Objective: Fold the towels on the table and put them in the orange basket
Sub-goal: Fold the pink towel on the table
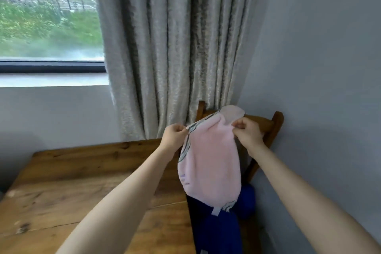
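Status: folding of the current item is at an early stage.

1. Nearest the camera, a blue cloth point(222, 231) lies bunched at the right edge of the table point(82, 181). Whether it is a towel awaiting folding cannot be told.
2. The pink towel point(210, 163) hangs unfolded in the air above that right edge, clear of the tabletop. The left hand point(174, 135) pinches its upper left corner. The right hand point(247, 131) pinches its upper right edge.
3. No folded towel is visible. The orange basket is out of view, so placement remains to be done.
4. Surface: bare planked wood, knotted and worn.
5. Room: a wooden chair point(276, 123) stands beyond the far right corner. Behind it are a grey curtain point(175, 47), a window point(47, 16) and a pale wall point(319, 68).
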A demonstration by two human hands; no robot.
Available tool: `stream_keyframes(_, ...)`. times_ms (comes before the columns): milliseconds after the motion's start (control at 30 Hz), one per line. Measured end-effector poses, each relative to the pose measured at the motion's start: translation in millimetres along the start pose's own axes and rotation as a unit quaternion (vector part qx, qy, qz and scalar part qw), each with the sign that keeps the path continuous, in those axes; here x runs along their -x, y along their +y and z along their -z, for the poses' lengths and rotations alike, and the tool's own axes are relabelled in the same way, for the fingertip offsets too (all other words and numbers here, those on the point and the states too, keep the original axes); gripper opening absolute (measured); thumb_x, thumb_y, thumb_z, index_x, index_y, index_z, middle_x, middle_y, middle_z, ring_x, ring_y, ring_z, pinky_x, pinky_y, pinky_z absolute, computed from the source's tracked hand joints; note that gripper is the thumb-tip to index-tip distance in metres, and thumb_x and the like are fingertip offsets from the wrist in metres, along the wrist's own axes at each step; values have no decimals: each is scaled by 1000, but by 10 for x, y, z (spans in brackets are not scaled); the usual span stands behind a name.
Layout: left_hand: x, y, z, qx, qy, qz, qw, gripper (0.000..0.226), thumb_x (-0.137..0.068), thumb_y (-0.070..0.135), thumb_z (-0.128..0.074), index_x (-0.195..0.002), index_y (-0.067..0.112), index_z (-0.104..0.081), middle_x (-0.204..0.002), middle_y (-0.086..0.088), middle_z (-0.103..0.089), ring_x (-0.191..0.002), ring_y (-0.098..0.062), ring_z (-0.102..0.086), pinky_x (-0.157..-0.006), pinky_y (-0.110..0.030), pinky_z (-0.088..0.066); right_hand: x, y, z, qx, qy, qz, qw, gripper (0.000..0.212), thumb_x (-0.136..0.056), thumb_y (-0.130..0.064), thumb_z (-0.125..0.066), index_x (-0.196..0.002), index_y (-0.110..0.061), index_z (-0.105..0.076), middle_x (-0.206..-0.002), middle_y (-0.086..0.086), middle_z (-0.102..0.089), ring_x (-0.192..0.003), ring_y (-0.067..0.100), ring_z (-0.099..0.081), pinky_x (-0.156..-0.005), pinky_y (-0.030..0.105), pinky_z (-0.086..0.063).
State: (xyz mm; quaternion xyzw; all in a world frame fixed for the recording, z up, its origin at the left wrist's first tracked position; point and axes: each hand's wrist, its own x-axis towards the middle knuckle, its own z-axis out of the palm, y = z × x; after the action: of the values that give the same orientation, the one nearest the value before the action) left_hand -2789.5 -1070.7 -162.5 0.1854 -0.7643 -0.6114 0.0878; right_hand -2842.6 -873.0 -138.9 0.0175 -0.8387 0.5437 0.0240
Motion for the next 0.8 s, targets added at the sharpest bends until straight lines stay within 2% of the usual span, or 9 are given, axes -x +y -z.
stream_keyframes(133, 215, -33, 646, -1, 27, -44, 999, 23, -85, 8, -58, -63, 14, -58, -59, 1, -53, -64, -13, -47, -68, -26, -38, 415, -371, -234, 33, -7, 44, 998, 12, -81, 3, -53, -84, -8, -59, -73, 3, -55, -70, 14, -49, -58, 19, -37)
stream_keyframes(300, 515, -45, 1245, -10, 52, -75, 996, 17, -86, 10, -57, -69, 14, -57, -62, 2, -52, -59, -10, -45, -59, -26, -38, 937, -569, -562, 62, -57, 68, 994, 8, -83, -3, -56, -84, -11, -58, -67, -3, -51, -67, 12, -47, -61, 22, -39)
stream_keyframes(400, 672, -30, 1590, -1, 72, -92, 993, 21, -87, 8, -56, -67, 17, -54, -65, 1, -53, -60, -11, -46, -62, -28, -40, 1266, -627, -781, 69, -119, 96, 986, 13, -84, -1, -56, -78, -14, -57, -66, -4, -51, -65, 9, -47, -57, 15, -38)
stream_keyframes(500, 872, -127, 1868, -80, 73, -104, 989, 14, -86, 7, -57, -73, 12, -55, -69, -1, -54, -60, -10, -46, -61, -27, -38, 1617, -563, -1040, 88, -221, 97, 966, 21, -84, -3, -56, -73, -20, -54, -65, -2, -52, -63, 8, -47, -58, 19, -38)
stream_keyframes(600, 1129, -408, 2047, -187, 30, -75, 979, 6, -85, 7, -58, -80, 10, -57, -70, -2, -55, -63, -15, -49, -60, -27, -38, 1927, -245, -1330, 164, -331, 67, 927, 15, -82, -3, -54, -84, -17, -58, -68, -3, -54, -65, 9, -50, -61, 21, -41)
stream_keyframes(700, 1472, -784, 2119, -225, -25, -24, 974, 23, -84, 5, -58, -66, 19, -52, -63, 2, -52, -57, -15, -45, -50, -23, -36, 2156, 7, -1534, 197, -389, 26, 900, 27, -82, -1, -49, -103, -12, -61, -73, -6, -51, -66, 6, -48, -57, 17, -39)
stream_keyframes(733, 1582, -884, 2112, -242, -44, -11, 969, 27, -83, 4, -58, -64, 21, -50, -62, 3, -51, -54, -12, -44, -48, -20, -34, 2205, 39, -1582, 196, -390, 22, 900, 31, -83, -2, -50, -112, -11, -59, -78, -6, -51, -71, 8, -50, -60, 17, -40)
stream_keyframes(800, 1767, -1024, 2086, -261, -73, 3, 963, 29, -82, 0, -55, -63, 21, -48, -60, 4, -50, -51, -6, -42, -45, -14, -32, 2272, 66, -1673, 179, -399, 29, 899, 44, -83, -5, -53, -126, -14, -50, -98, 0, -53, -91, 13, -51, -74, 21, -44)
